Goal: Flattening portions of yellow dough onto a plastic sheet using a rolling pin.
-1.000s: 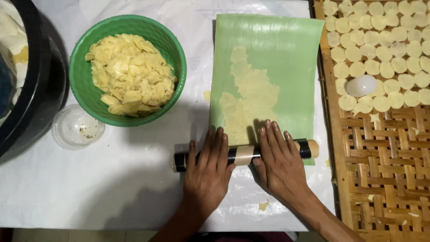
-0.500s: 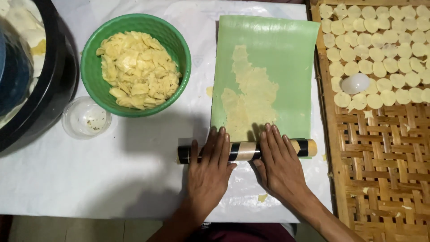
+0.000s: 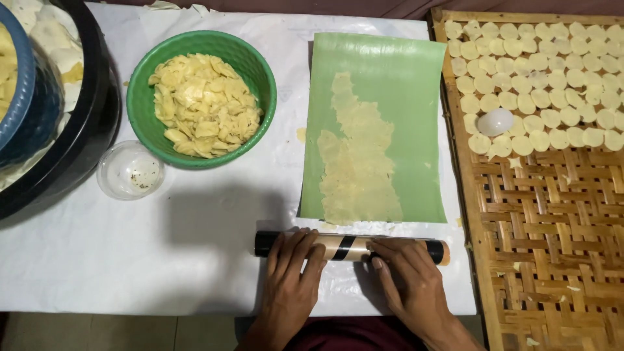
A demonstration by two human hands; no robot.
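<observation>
I see my left hand (image 3: 290,276) and right hand (image 3: 407,281) lying flat, fingers stretched, on the rolling pin (image 3: 351,247) near the worktop's front edge, just below the green sheet (image 3: 396,123).

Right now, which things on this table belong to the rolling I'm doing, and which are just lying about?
In use:
- left hand and right hand, palms on the black-and-tan cylindrical roller
- green rectangular sheet carrying thin pale flattened dough

Lying about:
- green round bowl of dough scraps
- small clear plastic cup
- woven bamboo tray with pale dough discs
- black round tub
</observation>
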